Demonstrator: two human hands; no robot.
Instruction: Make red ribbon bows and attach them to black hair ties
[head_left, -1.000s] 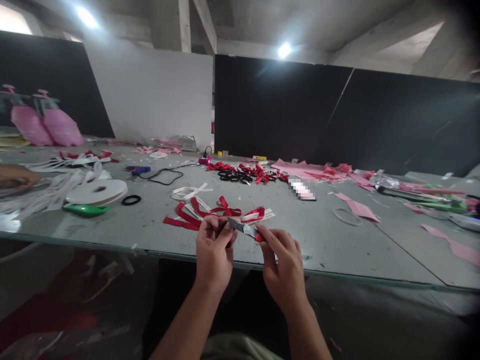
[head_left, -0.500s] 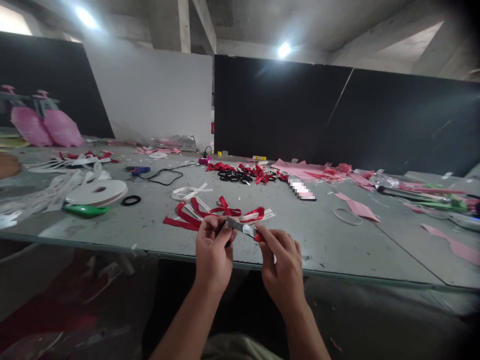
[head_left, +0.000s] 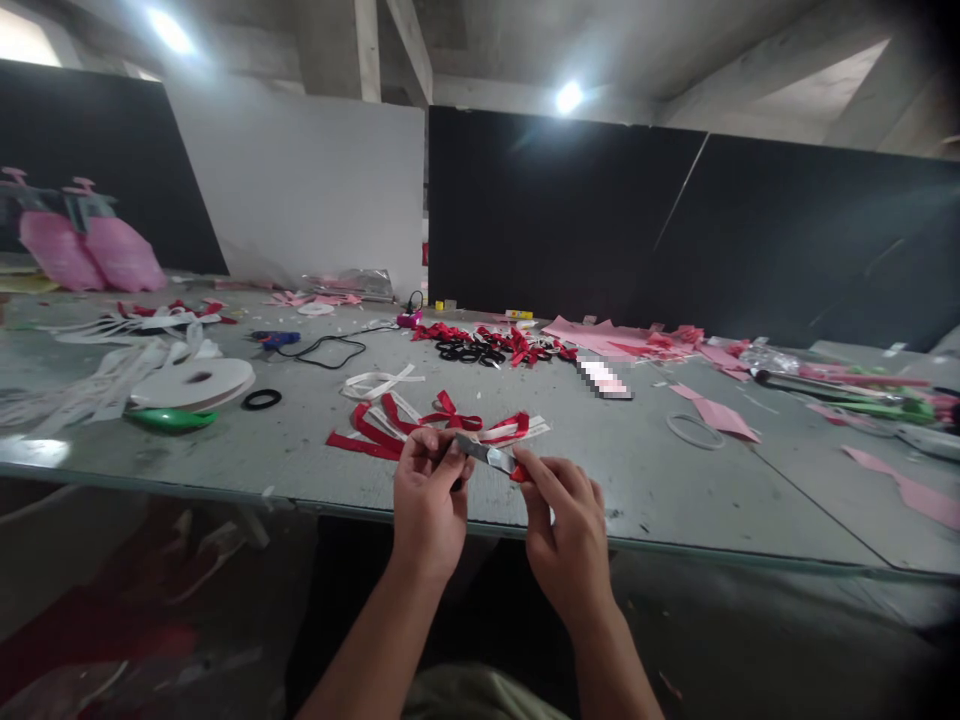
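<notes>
Both of my hands are raised at the near edge of the grey table [head_left: 645,470]. A small silver blade with a red end [head_left: 487,456] is pinched in my right hand [head_left: 566,535], its tip pointing left. My left hand [head_left: 427,500] is closed around a small dark item at the blade's tip; I cannot make out what it is. Just behind my hands lie red and white ribbon pieces and bows [head_left: 435,420] on the table.
A white ribbon roll [head_left: 193,382], a green tool [head_left: 169,419] and a black hair tie [head_left: 262,399] lie at the left. Further back are a pile of black ties with red bows [head_left: 495,345], a glue gun with cord [head_left: 281,341], pink paper scraps [head_left: 637,342] and scissors [head_left: 847,395].
My hands have barely shifted. A co-worker's hand at the far left edge has drawn back out of view.
</notes>
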